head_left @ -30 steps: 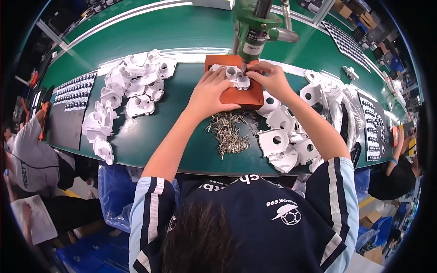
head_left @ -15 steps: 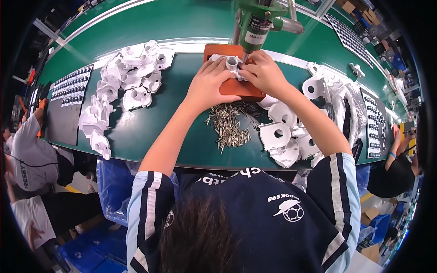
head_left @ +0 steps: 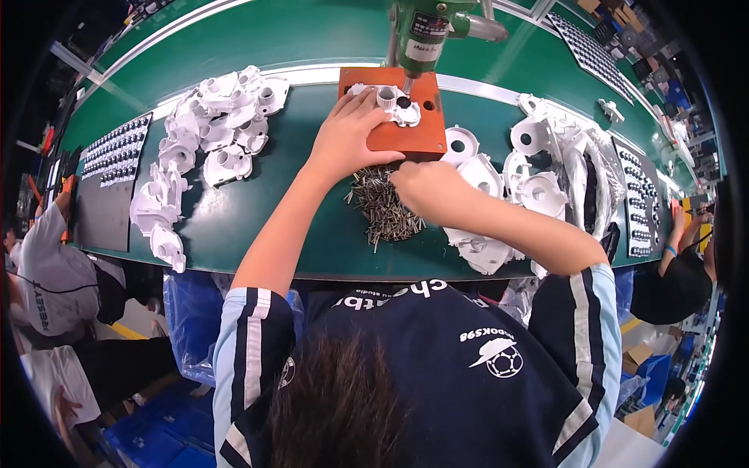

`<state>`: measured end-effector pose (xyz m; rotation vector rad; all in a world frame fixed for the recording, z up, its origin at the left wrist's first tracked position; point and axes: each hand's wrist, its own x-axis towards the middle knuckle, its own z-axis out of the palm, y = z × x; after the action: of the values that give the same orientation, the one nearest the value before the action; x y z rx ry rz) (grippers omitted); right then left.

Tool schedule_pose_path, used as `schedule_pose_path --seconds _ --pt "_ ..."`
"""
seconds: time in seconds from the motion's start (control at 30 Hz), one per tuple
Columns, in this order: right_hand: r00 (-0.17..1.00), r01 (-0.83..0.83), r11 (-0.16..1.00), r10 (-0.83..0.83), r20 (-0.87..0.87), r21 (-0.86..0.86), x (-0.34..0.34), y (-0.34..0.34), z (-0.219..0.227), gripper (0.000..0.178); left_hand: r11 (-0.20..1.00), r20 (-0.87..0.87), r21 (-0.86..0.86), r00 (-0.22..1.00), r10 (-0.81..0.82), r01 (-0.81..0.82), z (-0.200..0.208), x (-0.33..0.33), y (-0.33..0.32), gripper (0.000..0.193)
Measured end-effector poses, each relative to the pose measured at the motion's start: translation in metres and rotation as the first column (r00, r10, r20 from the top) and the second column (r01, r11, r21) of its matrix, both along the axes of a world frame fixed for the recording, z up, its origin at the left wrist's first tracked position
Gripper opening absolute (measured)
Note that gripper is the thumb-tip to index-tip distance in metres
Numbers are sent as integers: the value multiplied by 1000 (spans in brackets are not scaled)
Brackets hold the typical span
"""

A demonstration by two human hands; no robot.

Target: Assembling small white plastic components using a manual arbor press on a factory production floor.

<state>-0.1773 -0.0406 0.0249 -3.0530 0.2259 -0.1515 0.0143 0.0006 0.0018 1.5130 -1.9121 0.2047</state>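
A white plastic housing (head_left: 406,115) with an upright round collar lies on an orange fixture block (head_left: 402,141). A black round piece sits in it beside the collar. The spindle of a green press (head_left: 421,48) comes down just above that piece. My left hand (head_left: 348,132) rests on the housing's left end, fingers stretched out, thumb spread along the block's front edge. In front of the block is a heap of small metal pins (head_left: 385,212). My right hand (head_left: 431,189) is closed at the heap's upper right, fingertips hidden, so whatever they pinch cannot be made out.
White housings (head_left: 226,158) are piled on the green table (head_left: 289,234) to the left. More white parts (head_left: 543,193) and clear plastic bags lie to the right. Trays of small dark parts (head_left: 117,150) stand at both sides. Other people work at the far left and right.
My right hand has left the housing and come down toward me to the pins. The black piece beside the collar is now uncovered. My left hand stays at the housing.
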Motion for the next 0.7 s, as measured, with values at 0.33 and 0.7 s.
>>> schedule_pose_path --seconds 0.33,0.7 --pt "998 -53 976 46 -36 -211 38 7 -36 16 1000 -26 -3 1000 15 -15 -2 -1 0 55" --pt "987 5 935 -62 150 354 2 -2 1 10 1000 -25 19 999 21 -21 -1 0 0 56"
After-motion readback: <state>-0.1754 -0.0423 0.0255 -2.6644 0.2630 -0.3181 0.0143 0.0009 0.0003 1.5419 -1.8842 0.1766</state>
